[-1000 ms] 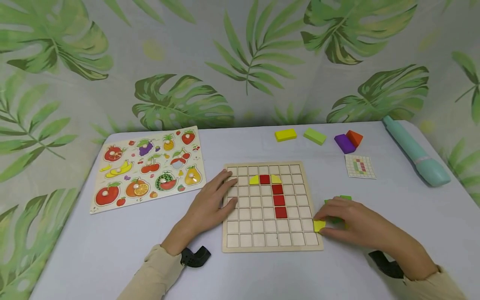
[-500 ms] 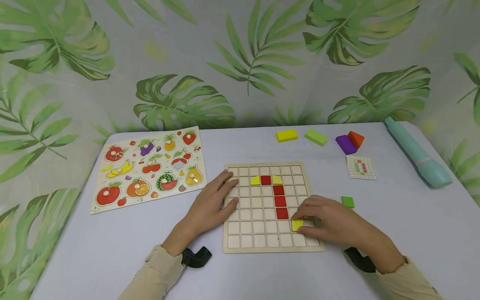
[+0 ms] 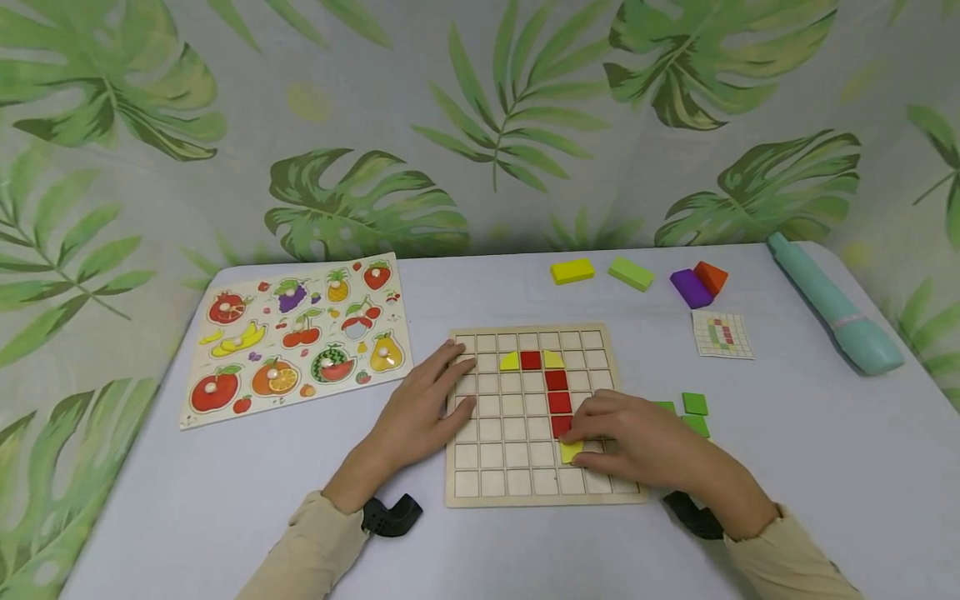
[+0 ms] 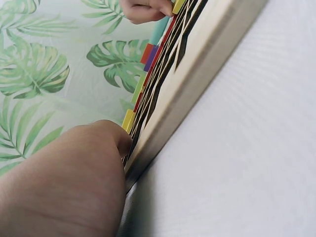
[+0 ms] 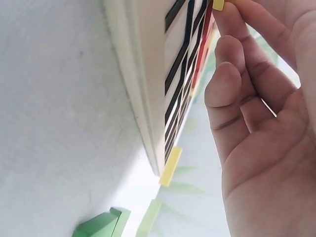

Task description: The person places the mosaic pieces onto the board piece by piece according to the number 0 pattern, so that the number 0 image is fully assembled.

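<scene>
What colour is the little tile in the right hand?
Yellow: the tile, held by the right hand, shows best in the head view.

Fruit puzzle (image 3: 296, 337), pattern card (image 3: 723, 334), teal pen (image 3: 832, 304), four blocks (image 3: 636, 276)

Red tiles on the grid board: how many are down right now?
4. One red tile sits in the second row between two yellow pieces; three red tiles run down the next column. The right hand may hide others.

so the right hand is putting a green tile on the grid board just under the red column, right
Not quite: the tile the right hand pinches is yellow, not green, as the head view shows. The rest holds: it sits on the grid board just under the red column. The green tiles lie beside the board.
</scene>
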Demonstrator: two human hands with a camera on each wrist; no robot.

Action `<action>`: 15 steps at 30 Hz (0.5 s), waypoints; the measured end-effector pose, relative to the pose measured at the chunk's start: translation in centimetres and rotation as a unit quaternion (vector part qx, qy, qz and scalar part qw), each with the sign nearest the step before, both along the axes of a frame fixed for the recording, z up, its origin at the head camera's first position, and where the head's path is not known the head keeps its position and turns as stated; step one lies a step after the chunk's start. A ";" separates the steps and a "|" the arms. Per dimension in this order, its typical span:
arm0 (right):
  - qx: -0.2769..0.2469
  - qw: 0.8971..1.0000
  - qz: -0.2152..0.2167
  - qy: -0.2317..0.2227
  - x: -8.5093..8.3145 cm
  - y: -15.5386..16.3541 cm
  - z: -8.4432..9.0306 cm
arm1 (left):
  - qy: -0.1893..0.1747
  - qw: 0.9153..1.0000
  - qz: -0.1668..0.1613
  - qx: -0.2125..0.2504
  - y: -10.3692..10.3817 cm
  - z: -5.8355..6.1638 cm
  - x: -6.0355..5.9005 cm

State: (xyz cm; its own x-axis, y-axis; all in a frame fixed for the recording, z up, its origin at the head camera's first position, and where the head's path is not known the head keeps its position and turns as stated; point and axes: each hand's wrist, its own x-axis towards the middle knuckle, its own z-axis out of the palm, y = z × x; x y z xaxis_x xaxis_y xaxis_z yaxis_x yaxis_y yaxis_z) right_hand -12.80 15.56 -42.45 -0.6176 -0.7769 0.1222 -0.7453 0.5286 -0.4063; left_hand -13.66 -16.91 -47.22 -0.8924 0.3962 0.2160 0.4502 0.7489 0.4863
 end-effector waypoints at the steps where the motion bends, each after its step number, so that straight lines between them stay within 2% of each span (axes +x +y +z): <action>1: -0.004 1.000 0.003 0.001 0.0 -0.1 0.0 | 0.000 1.000 0.000 0.000 0.0 0.0 0.0; 8: -0.008 1.000 0.015 -0.009 -0.1 -0.3 -0.1 | 0.000 1.000 -0.001 -0.001 0.0 0.1 0.0; 15: -0.028 0.999 0.037 0.021 -0.1 -0.4 -0.2 | 0.001 1.000 0.000 -0.001 0.0 0.1 0.0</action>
State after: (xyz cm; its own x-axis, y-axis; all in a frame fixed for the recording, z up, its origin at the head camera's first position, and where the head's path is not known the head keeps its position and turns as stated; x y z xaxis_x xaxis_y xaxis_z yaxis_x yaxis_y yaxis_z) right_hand -12.91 15.15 -42.67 -0.5520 -0.8118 0.1906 -0.7986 0.4489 -0.4010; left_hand -13.61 -16.87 -47.07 -0.8918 0.3971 0.2168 0.4515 0.7491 0.4847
